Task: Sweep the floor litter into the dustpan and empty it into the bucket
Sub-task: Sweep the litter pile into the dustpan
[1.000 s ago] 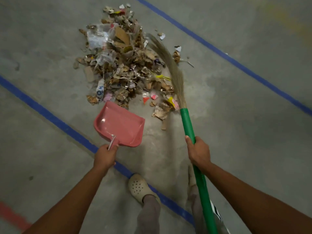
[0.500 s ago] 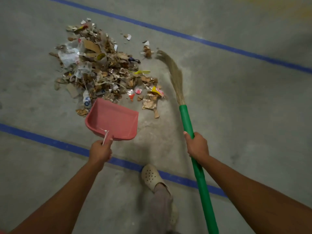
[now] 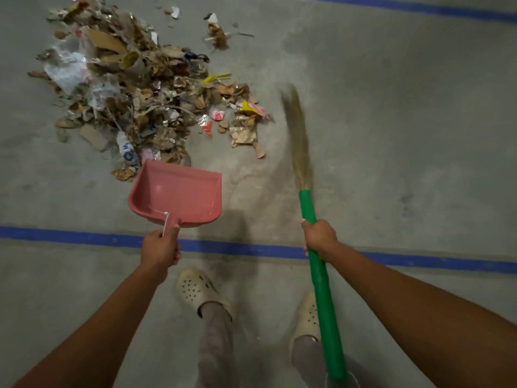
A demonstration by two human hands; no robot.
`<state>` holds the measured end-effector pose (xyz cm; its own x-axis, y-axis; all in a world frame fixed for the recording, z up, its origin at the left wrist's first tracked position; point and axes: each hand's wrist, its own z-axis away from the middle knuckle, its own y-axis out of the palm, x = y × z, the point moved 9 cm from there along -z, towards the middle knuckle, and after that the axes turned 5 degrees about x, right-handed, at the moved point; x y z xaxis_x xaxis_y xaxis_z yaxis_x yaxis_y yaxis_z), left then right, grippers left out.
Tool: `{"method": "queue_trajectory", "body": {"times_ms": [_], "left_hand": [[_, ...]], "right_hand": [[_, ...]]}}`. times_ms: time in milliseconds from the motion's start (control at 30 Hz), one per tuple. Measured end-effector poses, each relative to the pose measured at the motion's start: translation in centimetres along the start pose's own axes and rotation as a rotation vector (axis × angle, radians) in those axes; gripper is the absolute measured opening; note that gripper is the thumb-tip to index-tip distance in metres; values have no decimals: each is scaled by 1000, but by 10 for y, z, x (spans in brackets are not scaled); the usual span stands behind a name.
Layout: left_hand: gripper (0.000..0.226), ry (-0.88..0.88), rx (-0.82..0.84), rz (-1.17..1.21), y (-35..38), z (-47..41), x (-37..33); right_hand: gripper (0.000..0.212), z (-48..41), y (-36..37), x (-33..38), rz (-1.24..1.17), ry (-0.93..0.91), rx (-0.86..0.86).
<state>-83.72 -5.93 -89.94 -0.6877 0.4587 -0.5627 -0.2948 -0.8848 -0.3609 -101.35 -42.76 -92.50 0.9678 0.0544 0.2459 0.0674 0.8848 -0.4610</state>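
Nearest the camera, two pale clogs (image 3: 198, 289) are planted on the concrete floor (image 3: 405, 135) just behind a blue line (image 3: 70, 233). Over that line, the pink dustpan (image 3: 179, 196) is held by its handle in the left hand (image 3: 161, 252), fingers curled around it, and the green-shafted broom (image 3: 321, 275) is gripped in the right hand (image 3: 320, 238), fingers wrapped around it. Farther off, the dustpan's front lip is set at the near edge of the litter pile (image 3: 145, 88), with blurred bristles (image 3: 299, 135) seen just right of its scraps.
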Motion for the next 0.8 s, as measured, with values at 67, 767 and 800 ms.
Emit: {"method": "queue_trajectory", "body": {"times_ms": [67,767,800], "left_hand": [[41,-5,21,-13,-11,-22,7],[49,9,41,-99,-142,-112,-43],[49,12,37,-120,-148,-116,-47]], "right_hand": [[41,-13,30,17,76,-23,21],[43,53,53,188,671,-377,-191],[42,51,49,191,644,-371,-209]]}}
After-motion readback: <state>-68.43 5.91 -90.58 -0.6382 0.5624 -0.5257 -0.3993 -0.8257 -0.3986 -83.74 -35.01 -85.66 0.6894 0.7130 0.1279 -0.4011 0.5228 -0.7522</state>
